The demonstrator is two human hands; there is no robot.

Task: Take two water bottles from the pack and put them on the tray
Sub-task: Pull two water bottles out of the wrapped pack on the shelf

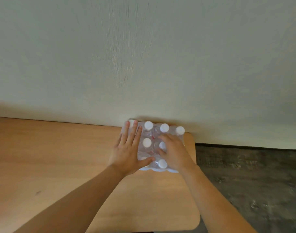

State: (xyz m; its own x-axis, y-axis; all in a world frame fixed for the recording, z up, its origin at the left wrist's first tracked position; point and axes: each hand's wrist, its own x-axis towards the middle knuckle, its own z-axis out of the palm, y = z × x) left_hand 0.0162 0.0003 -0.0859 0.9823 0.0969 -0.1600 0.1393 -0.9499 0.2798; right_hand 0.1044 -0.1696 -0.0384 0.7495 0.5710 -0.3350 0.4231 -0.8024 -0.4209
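A shrink-wrapped pack of water bottles (152, 138) with white caps stands at the table's far right corner, against the wall. My left hand (127, 148) lies flat on the pack's left side, fingers spread, thumb pressed on the front of the wrap. My right hand (173, 152) rests on top of the pack's right half, fingers curled into the plastic wrap around a capped bottle (162, 145). Whether it grips the bottle or only the wrap is unclear. No tray is in view.
The light wooden table (59, 157) stretches to the left and toward me; its right edge (196, 182) runs just past the pack. A dark patterned floor (253, 182) lies beyond that edge. A pale wall (143, 56) rises right behind the pack.
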